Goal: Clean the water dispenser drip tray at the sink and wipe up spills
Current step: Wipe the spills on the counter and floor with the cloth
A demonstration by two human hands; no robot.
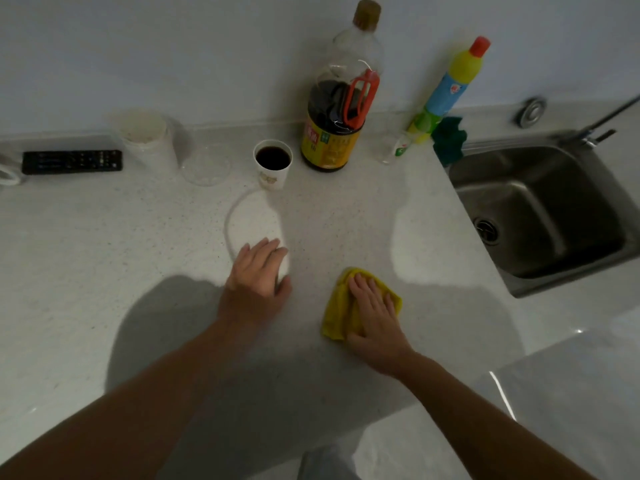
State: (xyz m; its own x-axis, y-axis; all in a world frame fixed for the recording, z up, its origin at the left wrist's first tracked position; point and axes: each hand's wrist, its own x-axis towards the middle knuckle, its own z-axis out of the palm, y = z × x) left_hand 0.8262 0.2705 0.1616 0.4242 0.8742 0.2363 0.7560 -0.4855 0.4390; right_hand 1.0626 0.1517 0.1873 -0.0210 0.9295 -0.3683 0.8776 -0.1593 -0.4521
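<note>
Two hands are on the speckled pale counter (104,271); the left hand (258,271) curls round the near end of the smooth white oval drip tray (251,220); the right hand (375,317) lies flat with straight fingers, pressing a soft, crumpled yellow cloth (337,313); the tray sits at ten o'clock from the cloth and the steel sink (519,202) at two o'clock. Wiping probably goes best with even pressure and overlapping strokes; the hard counter should release liquid readily.
</note>
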